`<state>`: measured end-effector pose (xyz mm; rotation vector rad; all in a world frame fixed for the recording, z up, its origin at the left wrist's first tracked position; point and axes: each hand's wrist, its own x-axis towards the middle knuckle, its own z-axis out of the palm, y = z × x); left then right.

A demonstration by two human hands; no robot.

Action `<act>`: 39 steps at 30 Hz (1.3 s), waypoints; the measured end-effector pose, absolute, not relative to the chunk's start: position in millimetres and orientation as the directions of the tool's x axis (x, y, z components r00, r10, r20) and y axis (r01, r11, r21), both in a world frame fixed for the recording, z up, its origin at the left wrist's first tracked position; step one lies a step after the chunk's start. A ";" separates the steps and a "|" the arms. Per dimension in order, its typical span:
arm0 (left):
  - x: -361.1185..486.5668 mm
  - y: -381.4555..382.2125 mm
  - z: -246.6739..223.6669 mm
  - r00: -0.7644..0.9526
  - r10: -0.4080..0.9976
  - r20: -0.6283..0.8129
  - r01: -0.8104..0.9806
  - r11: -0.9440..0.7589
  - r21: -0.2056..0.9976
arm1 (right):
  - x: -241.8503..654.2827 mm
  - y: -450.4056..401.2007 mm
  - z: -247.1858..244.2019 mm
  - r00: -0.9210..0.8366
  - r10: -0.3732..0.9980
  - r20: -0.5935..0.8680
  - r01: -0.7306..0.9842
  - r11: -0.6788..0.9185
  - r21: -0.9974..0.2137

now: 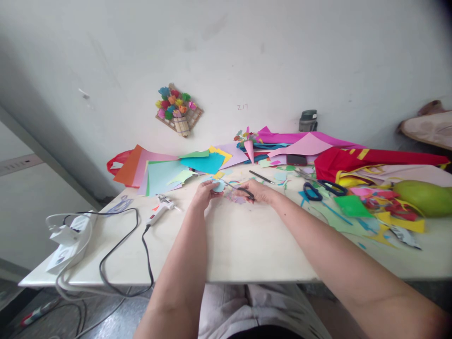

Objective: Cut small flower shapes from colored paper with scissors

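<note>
One glue gun (159,212) lies on the counter (261,252). Beyond, between both hands, the left hand (203,195)'s fingers pinch one light-blue paper piece (219,186); the right hand (261,191)'s fingers grip one pair of scissors (246,192). Farther, one pink cone (249,151) holds paper flowers.

From my remote station I count scissors (322,182), two pairs. One each: glue gun (160,213), power strip (63,255), black pen (261,177), phone (296,160), lidded jar (308,122), green fruit (425,197), pink paper cone (249,151), wall ornament (181,125). Paper sheets (169,175): several, overlapping; I cannot total them. Scraps (238,199): many, too small for me to count.
</note>
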<state>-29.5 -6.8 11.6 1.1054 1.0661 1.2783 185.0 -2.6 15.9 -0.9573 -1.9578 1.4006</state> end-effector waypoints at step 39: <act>-4.7 -2.0 5.9 -0.025 0.999 -0.031 -0.445 0.016 0.895 | 174.6 -10.4 16.8 -0.467 0.882 0.061 0.135 0.139 -0.981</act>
